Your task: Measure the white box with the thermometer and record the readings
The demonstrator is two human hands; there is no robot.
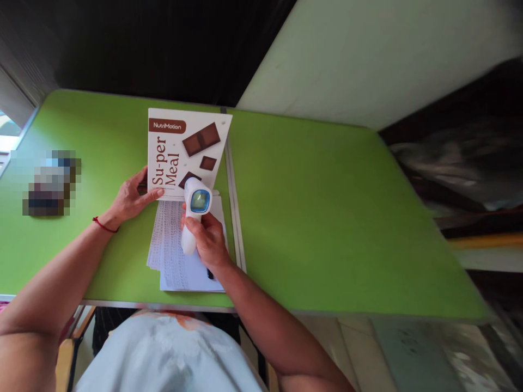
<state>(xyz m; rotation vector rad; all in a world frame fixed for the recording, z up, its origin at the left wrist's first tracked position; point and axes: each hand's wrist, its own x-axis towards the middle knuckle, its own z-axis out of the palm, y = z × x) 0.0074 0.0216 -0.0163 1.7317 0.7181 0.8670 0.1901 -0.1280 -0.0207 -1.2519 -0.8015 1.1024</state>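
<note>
My left hand (137, 195) grips the lower left edge of a white box (163, 152), its thumb across the front. The box has brown lettering and chocolate pieces printed on it. In my right hand (210, 239) is a white infrared thermometer (189, 239), held upright by its handle, its blue-rimmed screen facing me. The thermometer's head overlaps the lower part of the box; whether they touch I cannot tell. Beneath my right hand lie printed paper sheets (171, 261), with a dark pen-like object (210, 274) partly hidden by my wrist.
Everything lies on a green table (327, 218) with a metal seam (235, 218) running across it. A pixelated object (51, 185) sits at the left. Behind the table rise a dark panel (163, 49) and a pale wall (347, 60); dark shelving stands at the right.
</note>
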